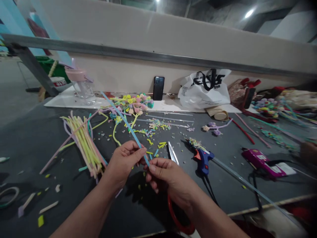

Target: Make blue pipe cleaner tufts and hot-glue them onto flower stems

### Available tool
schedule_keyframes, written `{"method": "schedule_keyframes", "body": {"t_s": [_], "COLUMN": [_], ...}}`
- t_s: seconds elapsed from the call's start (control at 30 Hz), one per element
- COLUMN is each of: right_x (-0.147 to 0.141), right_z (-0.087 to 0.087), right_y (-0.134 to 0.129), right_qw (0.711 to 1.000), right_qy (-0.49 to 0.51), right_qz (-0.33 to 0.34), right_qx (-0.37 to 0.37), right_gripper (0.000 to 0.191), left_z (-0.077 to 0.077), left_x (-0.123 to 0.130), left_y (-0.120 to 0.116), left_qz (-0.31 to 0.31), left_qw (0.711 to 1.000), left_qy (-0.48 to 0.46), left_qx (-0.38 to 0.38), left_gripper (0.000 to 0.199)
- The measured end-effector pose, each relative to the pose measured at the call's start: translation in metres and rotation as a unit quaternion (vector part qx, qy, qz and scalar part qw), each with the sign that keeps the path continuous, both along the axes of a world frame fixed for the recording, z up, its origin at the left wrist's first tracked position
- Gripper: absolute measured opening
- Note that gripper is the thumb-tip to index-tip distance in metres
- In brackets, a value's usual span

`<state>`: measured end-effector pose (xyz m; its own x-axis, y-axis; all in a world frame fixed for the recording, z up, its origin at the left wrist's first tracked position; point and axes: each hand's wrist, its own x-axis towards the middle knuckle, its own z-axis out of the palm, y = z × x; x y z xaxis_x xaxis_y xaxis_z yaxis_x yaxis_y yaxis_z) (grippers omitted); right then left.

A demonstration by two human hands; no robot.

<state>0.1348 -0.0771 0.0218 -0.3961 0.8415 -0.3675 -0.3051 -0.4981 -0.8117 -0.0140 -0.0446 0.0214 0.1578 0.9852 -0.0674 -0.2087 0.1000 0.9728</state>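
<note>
The left hand pinches a blue strip, which slants toward 11 o'clock; the right hand seems to grip its partly hidden lower end. From the hands, the stems lie at 9 o'clock, the glue gun at 3, the phone at 12.

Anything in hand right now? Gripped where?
Yes, a light-blue strip: right hand pinches its lower end, left hand pinches just above.
</note>
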Motion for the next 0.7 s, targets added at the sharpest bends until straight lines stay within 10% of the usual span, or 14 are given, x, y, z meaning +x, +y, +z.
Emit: {"method": "schedule_keyframes", "body": {"t_s": [0.43, 0.7], "right_x": [0.0005, 0.0023], "right_z": [-0.0021, -0.0019], "right_y": [0.0008, -0.0037], "right_qw": [0.997, 0.967], "right_qy": [0.061, 0.233], "right_qz": [0.030, -0.074], "right_qx": [-0.042, -0.076], "right_gripper": [0.018, 0.018], "left_z": [-0.0029, 0.0006], "left_x": [0.0018, 0.0049], "left_y": [-0.0005, -0.0048], "left_qz": [-0.006, -0.014], "left_qw": [0.999, 0.987], "left_qy": [-0.027, -0.129], "left_qx": [-0.035, -0.091], "left_gripper": [0.012, 0.012]}}
